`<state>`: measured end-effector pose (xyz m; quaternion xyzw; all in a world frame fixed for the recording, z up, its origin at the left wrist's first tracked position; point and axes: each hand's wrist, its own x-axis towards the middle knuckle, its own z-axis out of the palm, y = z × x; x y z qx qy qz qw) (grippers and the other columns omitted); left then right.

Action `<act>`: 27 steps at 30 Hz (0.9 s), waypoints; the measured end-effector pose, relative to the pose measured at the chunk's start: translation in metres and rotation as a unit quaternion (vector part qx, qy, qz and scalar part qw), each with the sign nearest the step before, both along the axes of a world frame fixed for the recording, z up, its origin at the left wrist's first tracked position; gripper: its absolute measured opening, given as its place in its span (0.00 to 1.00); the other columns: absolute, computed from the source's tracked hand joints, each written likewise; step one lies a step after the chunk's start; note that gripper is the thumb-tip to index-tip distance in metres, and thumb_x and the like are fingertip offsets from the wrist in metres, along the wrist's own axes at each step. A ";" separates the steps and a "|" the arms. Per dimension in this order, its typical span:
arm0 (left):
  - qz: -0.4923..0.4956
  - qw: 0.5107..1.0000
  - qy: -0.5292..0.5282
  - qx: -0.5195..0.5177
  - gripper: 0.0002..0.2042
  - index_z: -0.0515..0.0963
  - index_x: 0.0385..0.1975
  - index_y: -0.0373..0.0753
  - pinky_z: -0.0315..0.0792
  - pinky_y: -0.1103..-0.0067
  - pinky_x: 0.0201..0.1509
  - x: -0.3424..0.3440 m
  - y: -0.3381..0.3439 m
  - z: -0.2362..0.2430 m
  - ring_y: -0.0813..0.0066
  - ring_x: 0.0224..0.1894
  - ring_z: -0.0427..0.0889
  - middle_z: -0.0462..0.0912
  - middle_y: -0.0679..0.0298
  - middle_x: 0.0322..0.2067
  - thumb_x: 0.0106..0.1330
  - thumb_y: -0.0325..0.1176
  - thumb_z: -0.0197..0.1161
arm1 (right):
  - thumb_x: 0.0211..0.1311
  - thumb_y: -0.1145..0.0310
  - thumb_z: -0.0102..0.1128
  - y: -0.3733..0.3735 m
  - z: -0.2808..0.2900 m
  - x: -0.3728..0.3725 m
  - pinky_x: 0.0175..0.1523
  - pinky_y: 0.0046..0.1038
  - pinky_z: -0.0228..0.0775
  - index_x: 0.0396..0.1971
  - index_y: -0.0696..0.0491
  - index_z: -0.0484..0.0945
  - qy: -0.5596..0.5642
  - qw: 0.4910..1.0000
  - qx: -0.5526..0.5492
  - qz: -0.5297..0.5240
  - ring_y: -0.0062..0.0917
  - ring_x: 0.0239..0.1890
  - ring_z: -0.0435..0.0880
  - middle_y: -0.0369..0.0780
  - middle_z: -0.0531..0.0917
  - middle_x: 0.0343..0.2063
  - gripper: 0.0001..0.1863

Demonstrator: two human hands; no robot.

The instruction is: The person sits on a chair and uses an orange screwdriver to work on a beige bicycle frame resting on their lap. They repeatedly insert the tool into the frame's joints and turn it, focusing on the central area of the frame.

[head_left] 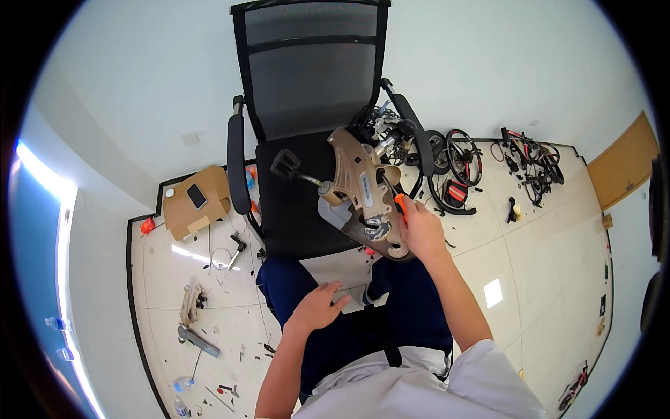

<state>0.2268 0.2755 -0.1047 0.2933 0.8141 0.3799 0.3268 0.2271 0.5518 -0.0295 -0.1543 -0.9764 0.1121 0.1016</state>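
Note:
A tan bicycle frame part (357, 174) rests on the black seat of a mesh office chair (286, 216) before my knees. On its left side a crank arm carries a black pedal (285, 165). My right hand (423, 232) is closed round an orange-handled screwdriver (400, 202) at the right side of the frame part; the dark shaft points up toward it, and its tip is hard to make out. Over my left thigh, my left hand (319, 306) holds nothing, its fingers apart. A tangle of black and silver parts (391, 133) lies at the seat's back right.
Armrests (239, 164) flank the seat. Left on the floor are a cardboard box (179, 216) with a phone (197, 196) on it, metal parts (198, 341) and plastic bottles (183, 385). Bicycle wheels (463, 162) and a dismantled bike (536, 164) lie along the wall at right.

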 end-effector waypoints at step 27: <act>0.014 0.999 0.047 -0.010 0.22 0.74 0.52 0.31 0.74 0.63 0.50 -0.003 -0.003 -0.003 0.46 0.46 0.80 0.80 0.43 0.42 0.67 0.44 0.57 | 0.61 0.69 0.60 -0.059 -0.087 -0.008 0.33 0.32 0.75 0.50 0.58 0.74 0.087 0.972 -0.219 0.008 0.32 0.21 0.83 0.45 0.82 0.29 0.18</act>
